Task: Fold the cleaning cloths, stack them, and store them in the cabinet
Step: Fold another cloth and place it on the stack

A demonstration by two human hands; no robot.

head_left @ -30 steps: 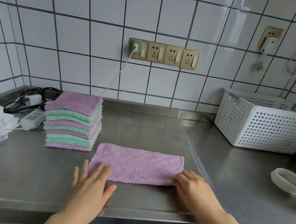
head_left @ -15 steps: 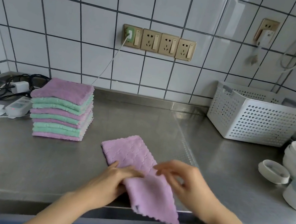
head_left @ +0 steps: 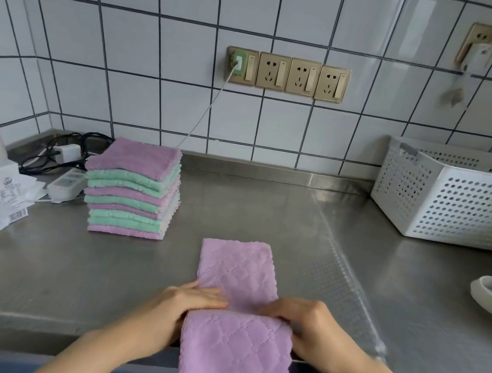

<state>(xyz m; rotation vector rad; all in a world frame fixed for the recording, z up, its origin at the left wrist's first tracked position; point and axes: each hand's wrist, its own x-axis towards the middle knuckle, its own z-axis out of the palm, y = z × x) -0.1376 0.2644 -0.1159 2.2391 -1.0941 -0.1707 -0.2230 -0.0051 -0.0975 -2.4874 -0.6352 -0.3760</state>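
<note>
Here the purple cloth (head_left: 237, 272) lies lengthwise at the counter (head_left: 267, 209) front, its near end raised and draped over the near edge. The left hand (head_left: 187, 306) and right hand (head_left: 312, 329) grip that end at its side edges, fingers curled over the fold. The stack (head_left: 133, 188) sits far left, the basket (head_left: 459, 194) far right, with bare steel between them.

From my remote seat I see two bare forearms entering from the bottom edge; no sleeves, the left hand (head_left: 186, 309) and right hand (head_left: 308, 331) ungloved; no rings, watch or bracelet visible.
</note>
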